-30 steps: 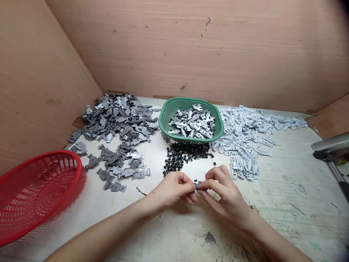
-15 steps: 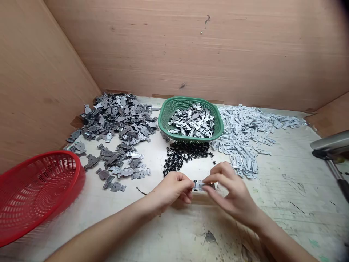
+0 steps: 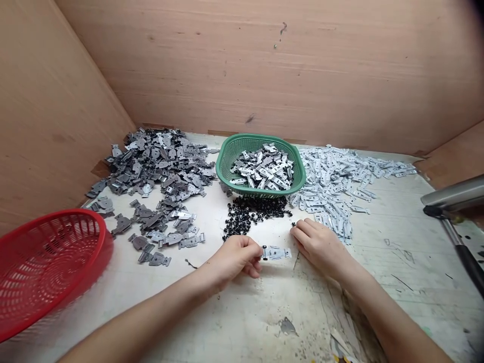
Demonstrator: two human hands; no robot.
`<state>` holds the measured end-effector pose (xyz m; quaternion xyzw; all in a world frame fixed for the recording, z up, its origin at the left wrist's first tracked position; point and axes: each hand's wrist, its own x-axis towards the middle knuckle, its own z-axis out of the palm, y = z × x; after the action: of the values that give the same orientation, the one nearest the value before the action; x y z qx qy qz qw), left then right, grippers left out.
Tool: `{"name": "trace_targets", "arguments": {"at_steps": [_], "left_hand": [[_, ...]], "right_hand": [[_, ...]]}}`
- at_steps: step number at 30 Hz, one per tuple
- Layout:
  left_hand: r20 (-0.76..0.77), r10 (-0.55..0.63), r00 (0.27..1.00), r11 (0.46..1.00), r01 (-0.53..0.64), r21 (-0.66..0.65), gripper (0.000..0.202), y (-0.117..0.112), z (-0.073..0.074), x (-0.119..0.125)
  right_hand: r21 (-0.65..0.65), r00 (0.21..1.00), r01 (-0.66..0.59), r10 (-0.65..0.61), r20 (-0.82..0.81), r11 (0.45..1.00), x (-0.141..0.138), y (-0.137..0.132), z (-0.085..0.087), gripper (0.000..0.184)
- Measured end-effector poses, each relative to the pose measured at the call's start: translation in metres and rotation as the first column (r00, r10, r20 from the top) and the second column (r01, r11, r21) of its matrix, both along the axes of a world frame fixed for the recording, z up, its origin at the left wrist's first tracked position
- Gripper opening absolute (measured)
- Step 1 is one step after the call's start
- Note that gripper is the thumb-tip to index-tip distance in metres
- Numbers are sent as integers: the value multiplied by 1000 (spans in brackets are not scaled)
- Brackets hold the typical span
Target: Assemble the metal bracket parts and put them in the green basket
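My left hand (image 3: 240, 255) pinches one end of a flat silver metal clip (image 3: 280, 252), held level over the table. A short black crosspiece sits on the clip close to my fingertips. To the right of the clip, my right hand (image 3: 319, 247) rests low at the table top, fingers curled together and pointing down. A single loose black part (image 3: 293, 224) lies just beyond those fingers; whatever they may hold is hidden. Behind my hands spreads a pile of small black parts (image 3: 240, 219).
A green basket (image 3: 260, 192) holding metal clips stands at the back centre. Grey metal plates (image 3: 162, 161) are heaped left of it, pale metal strips (image 3: 333, 171) right. A red basket (image 3: 102, 242) tilts at the left; a metal tool with a black handle (image 3: 469, 262) is at the right.
My right hand has left the clip and moved slightly right, its spread fingers now drawn together. My left hand still holds the clip, which shows in full.
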<state>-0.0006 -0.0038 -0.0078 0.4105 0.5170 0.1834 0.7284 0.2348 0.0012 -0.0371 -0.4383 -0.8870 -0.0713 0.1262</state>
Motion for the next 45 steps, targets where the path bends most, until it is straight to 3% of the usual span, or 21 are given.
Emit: {"name": "trace_targets", "arguments": {"at_steps": [4, 8, 12, 15, 24, 32, 41, 45], "left_hand": [[-3, 2, 1000, 1000, -2, 9, 15, 0, 1, 0], [-11, 14, 1000, 1000, -14, 28, 14, 0, 3, 0], [-7, 20, 1000, 996, -19, 85, 15, 1, 2, -1], [19, 25, 1000, 995, -26, 96, 16, 1, -1, -1], [67, 42, 997, 996, -48, 81, 15, 0, -1, 0], [60, 51, 997, 995, -56, 79, 13, -1, 0, 2], [46, 51, 998, 995, -54, 80, 14, 0, 3, 1], [47, 40, 998, 996, -44, 79, 16, -1, 2, 2]], "right_hand": [[-40, 970, -3, -7, -244, 999, 3, -4, 9, 12], [-169, 861, -55, -39, -507, 984, 2, -11, 23, 9], [-420, 738, -207, -141, -660, 883, -7, -19, 34, 4], [-464, 719, -261, -150, -679, 847, -14, -24, 37, 5], [-385, 769, -214, -88, -633, 898, -24, -28, 36, 8], [-391, 781, -194, -100, -617, 900, -26, -30, 34, 7], [-359, 813, -144, -96, -574, 922, 1, -20, 43, 8], [-375, 837, -180, -59, -544, 909, -3, -21, 42, 11]]}}
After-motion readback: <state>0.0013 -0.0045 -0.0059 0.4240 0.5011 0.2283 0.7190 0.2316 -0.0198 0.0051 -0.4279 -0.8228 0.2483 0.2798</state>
